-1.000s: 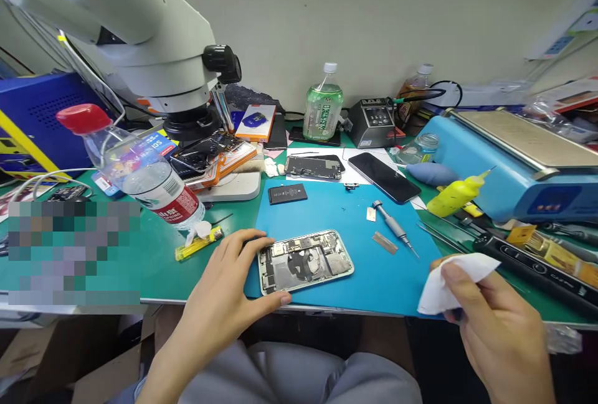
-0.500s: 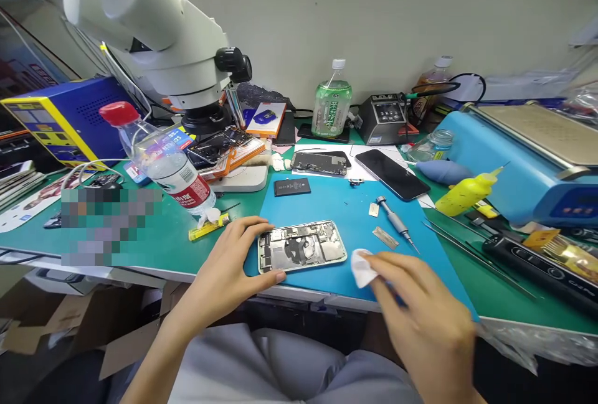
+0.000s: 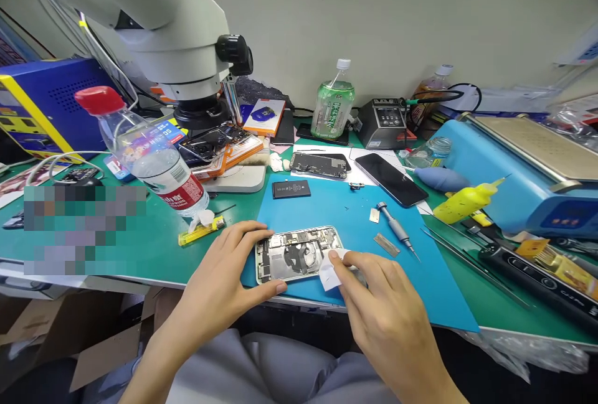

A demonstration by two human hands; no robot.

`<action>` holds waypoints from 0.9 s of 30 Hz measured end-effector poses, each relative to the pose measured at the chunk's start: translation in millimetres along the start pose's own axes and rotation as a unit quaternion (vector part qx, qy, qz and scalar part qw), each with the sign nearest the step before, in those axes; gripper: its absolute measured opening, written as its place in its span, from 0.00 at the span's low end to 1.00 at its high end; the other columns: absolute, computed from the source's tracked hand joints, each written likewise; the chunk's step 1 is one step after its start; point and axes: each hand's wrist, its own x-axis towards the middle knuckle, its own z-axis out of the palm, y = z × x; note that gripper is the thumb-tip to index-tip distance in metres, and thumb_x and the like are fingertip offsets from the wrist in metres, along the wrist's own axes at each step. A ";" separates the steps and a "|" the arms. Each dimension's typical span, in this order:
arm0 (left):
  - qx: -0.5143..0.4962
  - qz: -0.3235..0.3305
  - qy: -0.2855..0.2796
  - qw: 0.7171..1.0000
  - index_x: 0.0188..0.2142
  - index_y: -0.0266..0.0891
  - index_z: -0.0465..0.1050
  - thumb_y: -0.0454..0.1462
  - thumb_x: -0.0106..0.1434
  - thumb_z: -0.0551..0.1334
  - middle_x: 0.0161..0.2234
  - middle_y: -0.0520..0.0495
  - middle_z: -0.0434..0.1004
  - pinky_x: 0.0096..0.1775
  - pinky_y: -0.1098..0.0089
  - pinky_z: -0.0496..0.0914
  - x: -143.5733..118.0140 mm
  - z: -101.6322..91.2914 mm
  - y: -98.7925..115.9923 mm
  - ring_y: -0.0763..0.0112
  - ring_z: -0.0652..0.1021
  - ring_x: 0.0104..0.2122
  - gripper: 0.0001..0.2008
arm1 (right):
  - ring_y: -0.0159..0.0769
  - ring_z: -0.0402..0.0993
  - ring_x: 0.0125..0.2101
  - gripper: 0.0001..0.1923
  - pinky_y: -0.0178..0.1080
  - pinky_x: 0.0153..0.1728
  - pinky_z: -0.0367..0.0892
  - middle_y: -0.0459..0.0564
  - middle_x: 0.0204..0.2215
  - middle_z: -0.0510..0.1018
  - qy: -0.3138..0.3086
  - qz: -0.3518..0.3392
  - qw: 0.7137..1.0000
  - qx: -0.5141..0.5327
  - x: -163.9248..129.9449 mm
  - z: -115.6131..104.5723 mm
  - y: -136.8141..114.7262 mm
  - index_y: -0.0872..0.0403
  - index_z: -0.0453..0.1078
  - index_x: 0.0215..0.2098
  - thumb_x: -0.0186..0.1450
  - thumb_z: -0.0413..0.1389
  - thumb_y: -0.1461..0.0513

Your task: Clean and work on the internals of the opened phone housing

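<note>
On the near edge of the blue rubber work mat [image 3: 355,217] lies an opened smartphone with a silver metal frame [image 3: 294,253], its screen off and its insides bare: grey shielding plates, a dark round coil at the middle, small boards and connectors along the left end. It lies flat, long side across the view, slightly tilted. The left hand [image 3: 224,282] brackets the phone's left end, fingers spread along the far corner and thumb pressed to the near edge, so the hand is clasped loosely about the frame. The right hand [image 3: 387,314] pinches a small folded white wipe [image 3: 331,273] between thumb and forefinger and presses it onto the phone's right end. Farther back on the mat lie a slim grey precision screwdriver [image 3: 395,230], a black rectangular phone battery [image 3: 291,189] and a dark glass phone screen [image 3: 390,178]. To the left on the green bench stand a clear plastic water bottle with a red cap [image 3: 149,155] and a white stereo microscope [image 3: 159,30], with a yellow lighter [image 3: 200,232] near the left hand.
</note>
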 end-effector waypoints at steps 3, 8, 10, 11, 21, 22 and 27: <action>-0.002 -0.007 -0.003 1.000 0.63 0.52 0.68 0.50 0.67 0.71 0.66 0.46 0.69 0.64 0.48 0.68 0.3 -0.4 -0.3 0.49 0.71 0.64 0.28 | 0.45 0.73 0.46 0.18 0.46 0.44 0.68 0.57 0.45 0.81 -0.018 -0.024 1.000 0.004 3.8 -2.1 0.7 0.62 0.74 0.58 0.72 0.54 0.76; -0.010 -0.003 0.003 1.000 0.62 0.52 0.69 0.50 0.67 0.71 0.65 0.45 0.69 0.64 0.49 0.68 1.1 -0.3 -1.7 0.49 0.71 0.64 0.28 | 0.44 0.73 0.43 0.16 0.47 0.45 0.68 0.56 0.43 0.81 -0.024 -0.016 1.000 0.006 10.1 -1.5 2.2 0.60 0.75 0.55 0.73 0.53 0.75; -0.011 -0.002 0.006 1.000 0.62 0.52 0.69 0.50 0.66 0.71 0.65 0.45 0.70 0.63 0.49 0.68 1.5 0.2 -2.3 0.49 0.71 0.64 0.28 | 0.44 0.73 0.43 0.15 0.47 0.46 0.68 0.56 0.43 0.81 -0.032 -0.013 0.999 0.010 11.9 -1.1 2.1 0.60 0.75 0.54 0.73 0.53 0.75; -0.011 -0.002 0.006 1.000 0.62 0.52 0.69 0.50 0.66 0.71 0.65 0.45 0.70 0.63 0.49 0.68 1.7 0.4 -2.4 0.49 0.71 0.64 0.28 | 0.44 0.73 0.44 0.16 0.47 0.46 0.68 0.56 0.43 0.81 -0.035 -0.015 0.999 0.015 12.3 -1.2 1.8 0.60 0.75 0.55 0.73 0.53 0.75; -0.010 0.003 0.006 1.000 0.61 0.49 0.69 0.51 0.67 0.71 0.64 0.44 0.70 0.64 0.49 0.67 2.1 -0.8 -1.8 0.49 0.71 0.64 0.27 | 0.45 0.74 0.46 0.18 0.46 0.43 0.69 0.56 0.44 0.82 -0.040 -0.022 0.998 0.034 13.5 -3.6 -5.0 0.57 0.74 0.58 0.73 0.52 0.74; -0.009 0.004 0.005 1.000 0.61 0.49 0.69 0.51 0.67 0.71 0.64 0.44 0.70 0.64 0.49 0.67 2.1 -0.8 -1.7 0.49 0.71 0.63 0.27 | 0.45 0.74 0.46 0.18 0.46 0.44 0.69 0.56 0.44 0.82 -0.040 -0.025 0.998 0.034 14.1 -4.0 -5.0 0.58 0.74 0.57 0.73 0.52 0.74; -0.003 0.005 0.004 1.000 0.61 0.49 0.69 0.51 0.67 0.70 0.64 0.44 0.69 0.65 0.49 0.66 2.2 -1.1 -1.4 0.49 0.71 0.64 0.28 | 0.45 0.72 0.44 0.15 0.46 0.44 0.68 0.56 0.44 0.81 -0.051 -0.020 0.998 0.024 17.0 -4.0 -6.5 0.60 0.76 0.52 0.73 0.53 0.74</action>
